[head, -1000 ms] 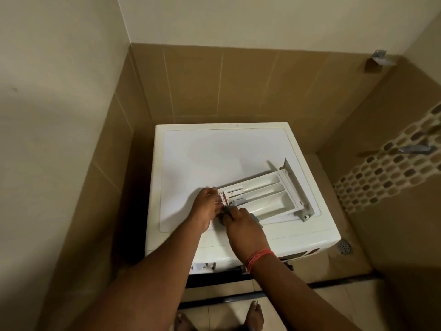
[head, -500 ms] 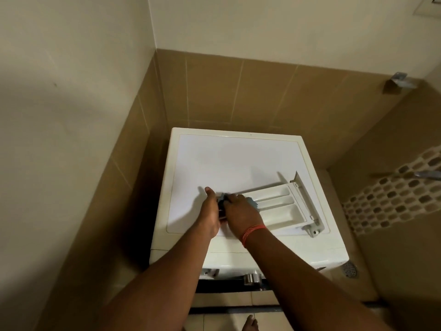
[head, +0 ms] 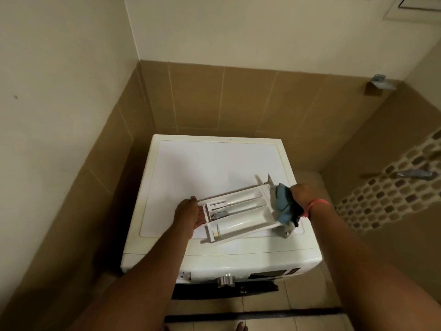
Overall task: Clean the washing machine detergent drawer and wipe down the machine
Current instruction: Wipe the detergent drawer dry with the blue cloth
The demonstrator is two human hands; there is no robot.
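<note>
Left hand (head: 188,215) braces the drawer (head: 241,217) flat-fingered, right hand (head: 299,194) grips the cloth (head: 282,203). Wipe too hard and it probably slides off the washer (head: 202,168).

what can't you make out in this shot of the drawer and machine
Head view, the only one:
Right hand: fingers covered by the blue cloth it grips.
Detergent drawer: right end behind that cloth; residue inside is too blurred to judge.
Left hand: grip or mere touch on the drawer's left end is unclear.
Washing machine: front at a steep angle, display too dark to read.
</note>
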